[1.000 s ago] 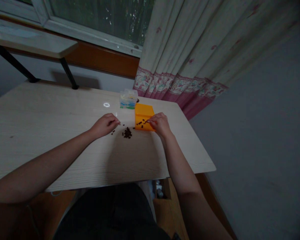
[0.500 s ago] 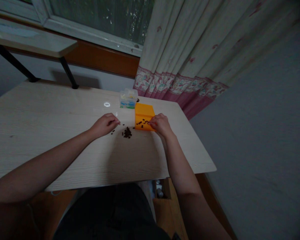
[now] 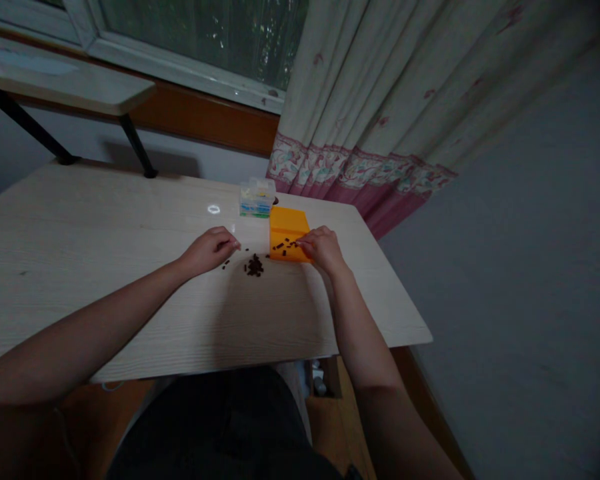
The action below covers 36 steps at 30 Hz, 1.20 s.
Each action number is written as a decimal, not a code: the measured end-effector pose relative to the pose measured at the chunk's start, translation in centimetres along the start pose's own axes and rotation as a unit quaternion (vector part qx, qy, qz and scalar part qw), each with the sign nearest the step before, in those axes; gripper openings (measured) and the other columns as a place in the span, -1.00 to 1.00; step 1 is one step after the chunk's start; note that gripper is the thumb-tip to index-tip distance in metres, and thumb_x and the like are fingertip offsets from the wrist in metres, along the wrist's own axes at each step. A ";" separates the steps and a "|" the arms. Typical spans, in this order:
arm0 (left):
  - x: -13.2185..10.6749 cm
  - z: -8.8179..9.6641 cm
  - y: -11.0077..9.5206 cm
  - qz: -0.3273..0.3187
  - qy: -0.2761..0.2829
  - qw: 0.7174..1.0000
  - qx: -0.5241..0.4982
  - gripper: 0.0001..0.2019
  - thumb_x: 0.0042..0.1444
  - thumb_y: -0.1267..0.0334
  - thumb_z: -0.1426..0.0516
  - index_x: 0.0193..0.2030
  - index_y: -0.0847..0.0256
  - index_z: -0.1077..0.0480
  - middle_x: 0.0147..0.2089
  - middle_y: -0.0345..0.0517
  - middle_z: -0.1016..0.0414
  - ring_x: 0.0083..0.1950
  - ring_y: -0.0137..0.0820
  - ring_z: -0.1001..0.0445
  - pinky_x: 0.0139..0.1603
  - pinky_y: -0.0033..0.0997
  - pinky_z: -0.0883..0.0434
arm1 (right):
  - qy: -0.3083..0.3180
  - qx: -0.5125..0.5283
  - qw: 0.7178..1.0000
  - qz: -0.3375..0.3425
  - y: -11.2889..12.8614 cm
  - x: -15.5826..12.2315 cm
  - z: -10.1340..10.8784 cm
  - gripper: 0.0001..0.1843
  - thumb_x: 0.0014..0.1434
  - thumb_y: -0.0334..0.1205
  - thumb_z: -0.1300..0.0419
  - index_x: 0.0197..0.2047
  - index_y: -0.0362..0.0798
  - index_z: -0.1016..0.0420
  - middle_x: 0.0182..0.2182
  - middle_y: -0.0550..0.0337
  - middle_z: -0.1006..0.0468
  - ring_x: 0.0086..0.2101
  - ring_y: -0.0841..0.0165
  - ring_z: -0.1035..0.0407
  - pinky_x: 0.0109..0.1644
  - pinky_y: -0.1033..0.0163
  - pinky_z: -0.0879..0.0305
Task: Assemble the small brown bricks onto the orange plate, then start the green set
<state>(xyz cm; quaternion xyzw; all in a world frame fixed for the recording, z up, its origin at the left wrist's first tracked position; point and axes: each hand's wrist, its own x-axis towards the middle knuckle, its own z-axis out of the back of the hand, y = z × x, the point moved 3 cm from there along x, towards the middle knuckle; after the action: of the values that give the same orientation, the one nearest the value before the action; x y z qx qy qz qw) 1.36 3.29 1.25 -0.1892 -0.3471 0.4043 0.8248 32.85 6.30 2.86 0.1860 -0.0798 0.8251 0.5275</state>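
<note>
Head view: the left hand, fingers drawn together, is just beside the dark pile on the surface. The right hand pinches its fingers over the orange tray, at the loose bits; whether either grips one, I cannot tell. The clear box stands behind.

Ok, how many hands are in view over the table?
2: the left hand is left of the dark pile; the right hand is at the orange object's right side. Neither is hidden.
</note>
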 end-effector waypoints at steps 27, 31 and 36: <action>-0.2 -1.1 0.4 -0.072 0.064 0.989 0.109 -0.67 0.30 0.07 -0.04 0.09 0.06 -0.49 -0.13 0.00 -0.40 -0.07 -0.25 -0.35 0.03 -0.20 -0.27 | -0.053 -0.015 0.994 -0.099 0.9 0.0 1.9 -0.70 0.32 -0.12 -0.08 -0.18 0.06 -0.66 -0.28 0.11 -0.63 -0.17 0.20 -0.31 -0.10 0.10 -0.03; -0.2 -1.0 0.3 -0.076 0.066 0.989 0.108 -0.69 0.28 0.08 -0.06 0.06 0.05 -0.49 -0.13 -0.02 -0.41 -0.08 -0.25 -0.35 0.03 -0.20 -0.27 | -0.037 -0.015 0.994 -0.102 1.0 0.1 1.9 -0.69 0.32 -0.12 -0.07 -0.16 0.06 -0.66 -0.26 0.10 -0.63 -0.17 0.20 -0.31 -0.09 0.11 -0.02; -0.2 -1.0 0.3 -0.077 0.073 0.988 0.111 -0.74 0.25 0.07 -0.11 0.00 0.05 -0.50 -0.15 -0.05 -0.40 -0.08 -0.25 -0.35 0.04 -0.21 -0.26 | -0.034 -0.012 0.994 -0.101 1.0 0.1 1.8 -0.67 0.33 -0.12 -0.05 -0.15 0.05 -0.65 -0.26 0.10 -0.63 -0.16 0.19 -0.30 -0.08 0.11 -0.01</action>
<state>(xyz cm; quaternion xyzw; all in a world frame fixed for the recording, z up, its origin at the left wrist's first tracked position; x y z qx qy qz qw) 1.82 3.33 0.31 -0.0982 -0.2527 0.3603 0.8925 32.35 5.41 4.62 0.2146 -0.0888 0.7600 0.6070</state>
